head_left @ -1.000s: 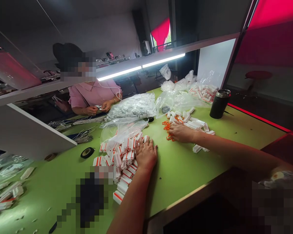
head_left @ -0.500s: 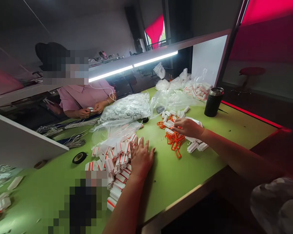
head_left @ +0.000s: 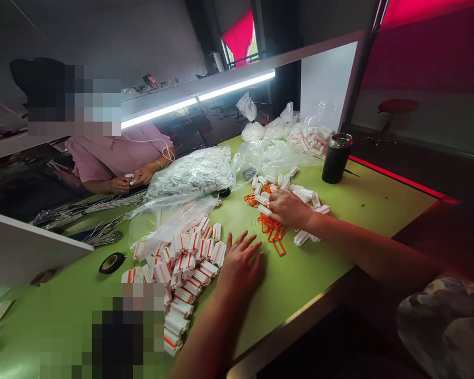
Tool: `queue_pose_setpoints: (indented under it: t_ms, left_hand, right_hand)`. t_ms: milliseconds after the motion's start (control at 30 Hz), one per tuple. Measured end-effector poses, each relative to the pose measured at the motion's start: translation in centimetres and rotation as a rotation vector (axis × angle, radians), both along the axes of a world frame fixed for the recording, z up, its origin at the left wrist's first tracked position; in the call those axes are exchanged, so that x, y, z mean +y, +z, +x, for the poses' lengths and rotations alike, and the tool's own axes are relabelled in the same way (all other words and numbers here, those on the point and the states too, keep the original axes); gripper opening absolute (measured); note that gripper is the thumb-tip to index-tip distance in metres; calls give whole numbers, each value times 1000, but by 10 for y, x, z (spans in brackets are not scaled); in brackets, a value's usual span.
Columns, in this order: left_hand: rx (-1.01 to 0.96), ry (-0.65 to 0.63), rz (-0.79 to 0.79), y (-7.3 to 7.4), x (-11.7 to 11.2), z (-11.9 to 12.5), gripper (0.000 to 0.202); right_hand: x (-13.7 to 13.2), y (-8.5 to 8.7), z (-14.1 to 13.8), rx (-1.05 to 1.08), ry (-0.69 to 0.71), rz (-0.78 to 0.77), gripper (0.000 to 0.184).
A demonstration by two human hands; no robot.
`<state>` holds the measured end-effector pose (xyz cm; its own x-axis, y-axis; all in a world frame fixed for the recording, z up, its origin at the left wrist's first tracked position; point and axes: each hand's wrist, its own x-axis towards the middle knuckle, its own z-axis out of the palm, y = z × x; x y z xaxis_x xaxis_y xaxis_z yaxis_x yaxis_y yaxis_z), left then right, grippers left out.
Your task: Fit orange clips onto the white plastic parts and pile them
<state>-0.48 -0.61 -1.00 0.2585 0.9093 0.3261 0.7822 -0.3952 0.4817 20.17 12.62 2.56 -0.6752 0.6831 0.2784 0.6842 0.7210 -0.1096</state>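
Observation:
My left hand (head_left: pixel 240 261) lies flat on the green table (head_left: pixel 339 231) with its fingers spread, holding nothing. It sits just right of a heap of white connectors with orange stripes (head_left: pixel 181 260). My right hand (head_left: pixel 286 208) rests palm down on a smaller pile of plain white connectors (head_left: pixel 306 197) and loose orange clips (head_left: pixel 274 234). Its fingers are curled, and a white connector (head_left: pixel 264 210) pokes out under the fingertips.
A black tumbler (head_left: pixel 337 158) stands at the right rear. Clear bags of white parts (head_left: pixel 193 173) and more bags (head_left: pixel 304 134) lie behind. A black tape roll (head_left: pixel 111 262) and wire bundles (head_left: pixel 90 208) are to the left. A co-worker in a pink shirt (head_left: pixel 118 152) handles a small part.
My left hand slid back from the striped heap toward the table's near edge and spread its fingers. My right hand settled lower onto the white connectors, leaving orange clips uncovered beside it.

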Motion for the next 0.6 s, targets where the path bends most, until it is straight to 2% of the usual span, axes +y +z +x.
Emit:
queue_pose_setpoints:
  t_ms: [133, 333, 433, 533, 600]
  left_hand:
    - [-147, -3, -57, 0, 0, 2, 26]
    - [-373, 143, -111, 3, 0, -1, 25]
    - [-404, 194, -125, 8, -1, -1, 30]
    - [-436, 225, -192, 12, -3, 0, 31]
    - [-539, 246, -265, 14, -3, 1, 31]
  right_hand:
    - [-3, -6, -5, -9, -23, 0, 19]
    - [1, -12, 2, 156, 58, 16, 9]
    - [-2, -13, 2, 200, 89, 39, 8]
    - [-5, -12, 1, 192, 101, 44, 7]
    - [-7, -11, 2, 193, 110, 31, 8]
